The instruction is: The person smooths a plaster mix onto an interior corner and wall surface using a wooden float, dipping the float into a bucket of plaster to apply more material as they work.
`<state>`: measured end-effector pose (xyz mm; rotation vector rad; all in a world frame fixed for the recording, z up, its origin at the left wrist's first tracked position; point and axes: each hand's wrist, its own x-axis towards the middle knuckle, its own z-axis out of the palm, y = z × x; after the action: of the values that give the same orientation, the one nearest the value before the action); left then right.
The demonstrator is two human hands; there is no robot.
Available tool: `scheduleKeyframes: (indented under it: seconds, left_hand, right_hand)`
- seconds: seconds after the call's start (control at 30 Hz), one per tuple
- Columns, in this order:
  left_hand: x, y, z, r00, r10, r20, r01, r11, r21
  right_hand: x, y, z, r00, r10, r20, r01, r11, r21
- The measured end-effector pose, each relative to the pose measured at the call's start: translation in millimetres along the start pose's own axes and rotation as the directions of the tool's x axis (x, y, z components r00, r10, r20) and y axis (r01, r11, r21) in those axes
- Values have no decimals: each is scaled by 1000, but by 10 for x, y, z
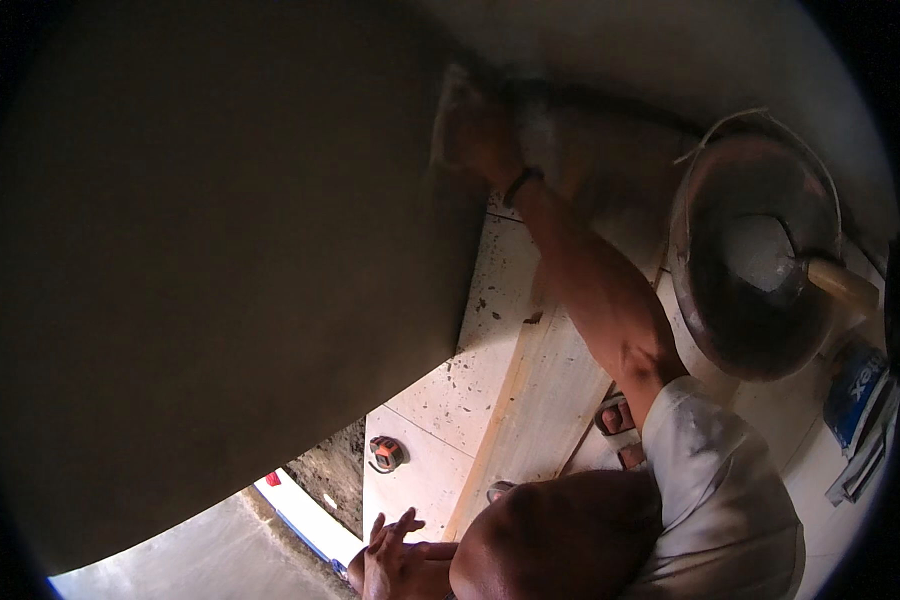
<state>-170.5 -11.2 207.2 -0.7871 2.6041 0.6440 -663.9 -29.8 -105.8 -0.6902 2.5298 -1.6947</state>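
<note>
My right hand (482,145), with a dark band at its wrist, reaches out to the far edge of a large dark flat surface (220,280). Its fingers look curled round something pale with a thin, straight edge; shadow and blur hide what kind of thing it is. Low in the view, my left hand (388,562) hangs beside my bent knee, fingers spread and holding nothing. On the tiles above it lies an orange and black tape measure (386,453). A dark bucket (760,340) with a thin handle stands right of my right forearm. Inside rests a trowel (765,252) with a pale wooden handle.
A long pale board (525,400) lies across the light floor tiles (435,395), which are strewn with dark crumbs. A blue and white package (858,400) sits at the far right. Bare soil (332,470) and a grey slab (210,550) show at lower left.
</note>
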Motion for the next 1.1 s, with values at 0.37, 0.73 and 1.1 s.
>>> scheduleKeyframes:
  seconds: [0.37, 0.73, 1.1]
  left_hand:
    - [-82, 80, -23, 1000, -19, -25, 22, 989, 143]
    - [42, 144, 36, 998, -62, 8, 61, 994, 88]
    - [251, 360, -111, 996, 68, 51, -78, 966, 248]
  right_hand:
    - [-23, -488, -80, 986, -43, 163, 103, 920, -378]
    - [-89, -687, -51, 968, -118, -223, 124, 992, 15]
    - [-218, -806, -264, 935, -144, -325, 185, 978, 99]
